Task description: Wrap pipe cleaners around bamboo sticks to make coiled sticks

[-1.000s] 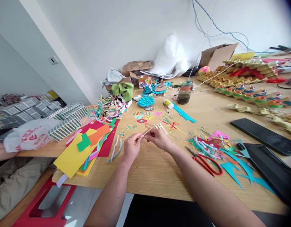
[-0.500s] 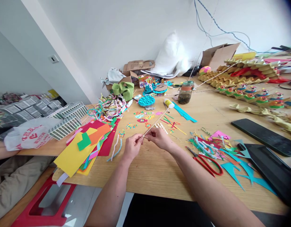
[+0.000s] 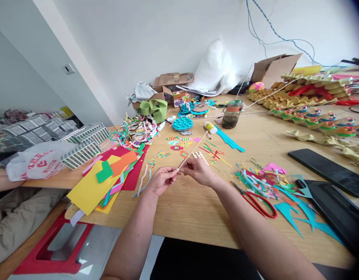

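Note:
A thin, pale wooden stick (image 3: pixel 194 149) slants up and away from my fingertips, its far tip near a white glue bottle with a yellow label (image 3: pixel 210 127). My left hand (image 3: pixel 162 180) pinches the stick's near end. Close beside it, my right hand (image 3: pixel 199 171) has thumb and fingers closed at the same end. Something pale and small shows between the fingertips, too small to name. Just beyond my hands lie colourful paper fish (image 3: pixel 176 147), bits of confetti (image 3: pixel 160 154) and narrow paper strips (image 3: pixel 214 152).
On the left are coloured sheets (image 3: pixel 89 188) and two pipe cleaners (image 3: pixel 143 181). Red-handled scissors (image 3: pixel 259 204), paper scraps (image 3: pixel 287 214) and a phone (image 3: pixel 328 171) lie right. A glass jar (image 3: pixel 231 116) stands behind. Another person's arm (image 3: pixel 0 181) is at far left.
The view has shifted slightly, so the table things appear a little further right. My left fingers have straightened somewhat at the stick's near end; both hands stay together there.

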Demonstrator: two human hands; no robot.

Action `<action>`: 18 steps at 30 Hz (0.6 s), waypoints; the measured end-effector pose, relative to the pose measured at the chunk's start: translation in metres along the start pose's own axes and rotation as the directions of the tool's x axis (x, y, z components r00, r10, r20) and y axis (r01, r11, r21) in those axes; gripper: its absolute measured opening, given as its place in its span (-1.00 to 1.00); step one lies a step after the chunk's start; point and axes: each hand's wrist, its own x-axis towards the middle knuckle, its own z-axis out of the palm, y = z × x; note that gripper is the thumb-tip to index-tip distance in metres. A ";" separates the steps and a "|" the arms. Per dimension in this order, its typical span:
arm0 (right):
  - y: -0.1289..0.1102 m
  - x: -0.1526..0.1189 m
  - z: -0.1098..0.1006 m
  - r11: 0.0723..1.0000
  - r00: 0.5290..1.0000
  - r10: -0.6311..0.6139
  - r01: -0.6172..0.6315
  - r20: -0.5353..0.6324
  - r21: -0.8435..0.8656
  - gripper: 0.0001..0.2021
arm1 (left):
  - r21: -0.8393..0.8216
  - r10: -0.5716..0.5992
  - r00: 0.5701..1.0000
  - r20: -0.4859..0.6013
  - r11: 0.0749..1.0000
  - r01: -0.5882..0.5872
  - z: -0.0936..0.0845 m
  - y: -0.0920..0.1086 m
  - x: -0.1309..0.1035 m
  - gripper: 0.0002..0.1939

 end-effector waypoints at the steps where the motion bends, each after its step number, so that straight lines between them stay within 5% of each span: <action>1: 0.000 0.000 0.000 1.000 1.000 0.008 -0.008 -0.004 -0.005 -0.81 | -0.009 0.000 1.000 0.000 1.000 0.000 0.000 0.000 0.000 -0.73; 9: 0.008 0.003 0.005 0.996 0.993 0.087 -0.085 -0.078 0.036 -0.84 | 0.225 0.244 0.959 -0.143 0.952 -0.208 0.007 -0.011 0.005 -0.60; 15: 0.008 0.004 0.006 0.983 0.983 0.171 -0.166 -0.071 0.079 -0.76 | 0.631 0.513 0.838 -0.186 0.716 -0.298 0.007 -0.023 0.011 -0.80; 18: 0.009 0.004 0.006 0.985 0.984 0.165 -0.160 -0.067 0.070 -0.77 | 0.733 0.551 0.820 -0.156 0.621 -0.278 0.006 -0.024 0.010 -0.81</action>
